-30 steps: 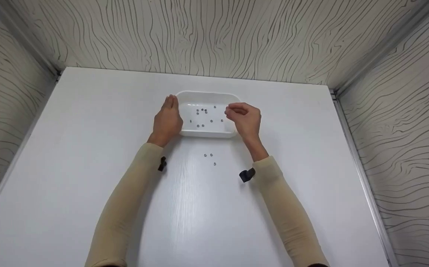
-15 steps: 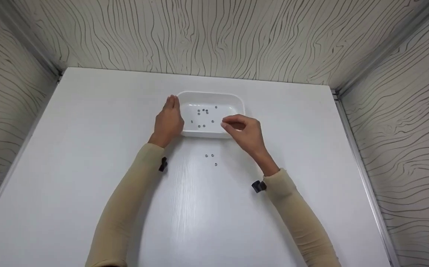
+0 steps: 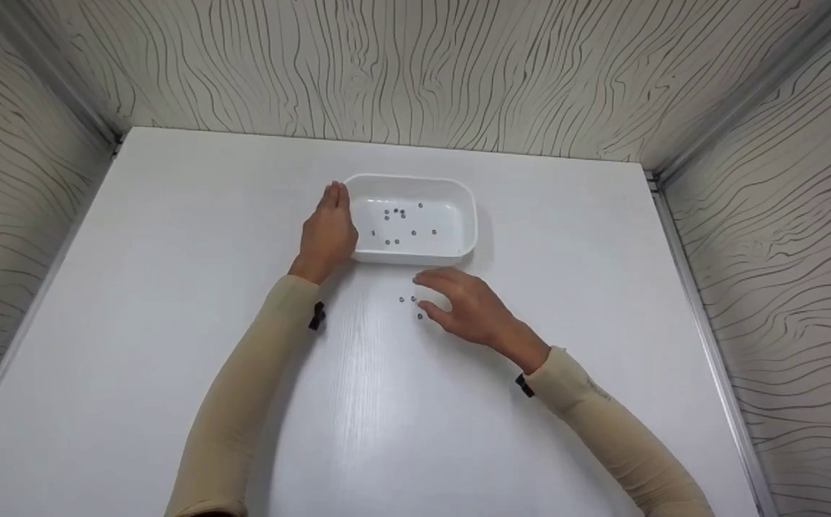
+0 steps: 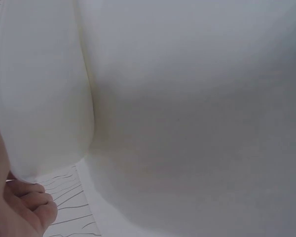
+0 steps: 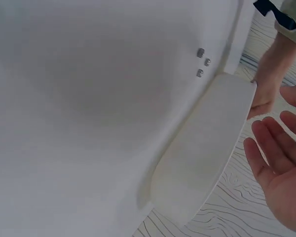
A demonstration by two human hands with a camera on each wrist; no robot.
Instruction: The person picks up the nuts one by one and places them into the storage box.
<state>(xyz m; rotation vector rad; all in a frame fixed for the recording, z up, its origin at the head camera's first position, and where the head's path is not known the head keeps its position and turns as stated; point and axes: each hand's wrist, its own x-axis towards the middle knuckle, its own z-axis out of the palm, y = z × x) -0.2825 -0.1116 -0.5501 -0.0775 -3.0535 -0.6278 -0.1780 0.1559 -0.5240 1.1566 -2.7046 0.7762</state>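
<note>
Near edge of white worktop (image 3: 135, 323): two forearms in beige sleeves come in from 6 o'clock, a small dark clip at each cuff.

Right hand (image 3: 469, 309), palm down, low over the worktop. Fingers (image 3: 435, 278) spread and relaxed, grasping nothing. Tips sit just beside three small metal nuts (image 3: 411, 303) lying loose on the bare surface, at about 9 o'clock from the hand. The low, open posture suits a hand lined up to pick tiny parts off a flat surface. Right wrist view shows the open palm (image 5: 278, 163) and the three nuts (image 5: 202, 61) in a tight cluster, apart from the dish.

Farther out, at 12 o'clock from the nuts: shallow white dish (image 3: 458, 248), rounded corners, with about eight more nuts (image 3: 397, 224) scattered on its floor.

Left hand (image 3: 327, 231) lies flat against the dish's 9 o'clock wall, fingers straight, touching rather than gripping; likely bracing the light dish so it does not slide. Left wrist view shows only the dish wall (image 4: 44, 98) close up and curled fingertips at the bottom corner.

Beyond: wood-grain patterned walls (image 3: 415, 72).
</note>
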